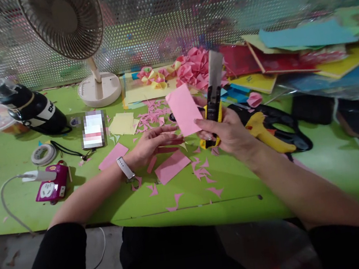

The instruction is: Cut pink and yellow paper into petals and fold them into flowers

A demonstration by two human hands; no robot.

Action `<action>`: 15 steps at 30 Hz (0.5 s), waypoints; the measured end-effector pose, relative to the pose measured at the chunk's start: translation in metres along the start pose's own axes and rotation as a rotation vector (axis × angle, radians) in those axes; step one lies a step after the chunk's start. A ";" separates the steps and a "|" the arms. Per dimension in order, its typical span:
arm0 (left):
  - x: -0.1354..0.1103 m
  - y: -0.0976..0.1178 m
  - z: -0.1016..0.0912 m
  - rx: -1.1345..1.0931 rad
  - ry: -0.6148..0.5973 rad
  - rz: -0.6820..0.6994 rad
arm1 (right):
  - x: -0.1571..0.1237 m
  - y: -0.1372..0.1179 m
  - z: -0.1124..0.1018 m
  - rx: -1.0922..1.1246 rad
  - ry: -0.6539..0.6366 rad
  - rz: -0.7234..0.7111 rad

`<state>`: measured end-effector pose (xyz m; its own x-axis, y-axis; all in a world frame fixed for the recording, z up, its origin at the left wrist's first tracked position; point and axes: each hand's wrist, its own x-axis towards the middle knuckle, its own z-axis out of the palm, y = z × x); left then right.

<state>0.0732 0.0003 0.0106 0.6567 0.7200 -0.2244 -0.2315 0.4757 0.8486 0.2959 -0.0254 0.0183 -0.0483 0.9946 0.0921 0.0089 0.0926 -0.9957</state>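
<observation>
Your right hand [228, 132] pinches the pink paper [184, 109] and grips the knife [213, 90], hiding its handle; your left hand [154, 144] lies flat, fingers together.

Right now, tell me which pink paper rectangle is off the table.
The raised rectangle, pinched in the right hand with the utility knife. The left rectangle and the middle rectangle lie flat on the green table.

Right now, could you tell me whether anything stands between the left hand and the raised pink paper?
Nothing visible does. The left hand lies open on the green table, fingertips just under the pink paper, which the right hand pinches together with a utility knife.
</observation>
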 end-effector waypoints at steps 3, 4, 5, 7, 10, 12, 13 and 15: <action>0.000 0.001 0.002 -0.085 -0.005 0.052 | -0.003 -0.002 0.002 0.051 -0.191 0.136; 0.000 0.001 0.003 -0.075 0.007 0.056 | -0.004 -0.002 0.003 0.055 -0.249 0.172; 0.001 0.001 0.003 -0.049 0.018 0.049 | -0.004 -0.001 0.003 0.056 -0.291 0.194; 0.002 0.000 0.002 -0.001 0.047 0.030 | -0.003 0.000 0.004 0.033 -0.288 0.183; 0.006 0.001 -0.002 -0.065 0.191 0.080 | -0.002 0.000 0.002 -0.097 -0.143 0.074; 0.011 0.004 -0.008 -0.177 0.324 0.160 | -0.003 -0.001 0.001 -0.247 -0.102 0.007; 0.013 0.005 -0.011 -0.231 0.364 0.194 | -0.005 -0.003 0.002 -0.334 -0.109 -0.014; 0.018 0.008 -0.018 -0.319 0.433 0.276 | -0.010 -0.003 0.004 -0.516 -0.130 -0.060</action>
<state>0.0700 0.0267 0.0047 0.2056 0.9467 -0.2480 -0.5995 0.3221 0.7327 0.2919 -0.0355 0.0208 -0.1870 0.9757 0.1137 0.4904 0.1931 -0.8499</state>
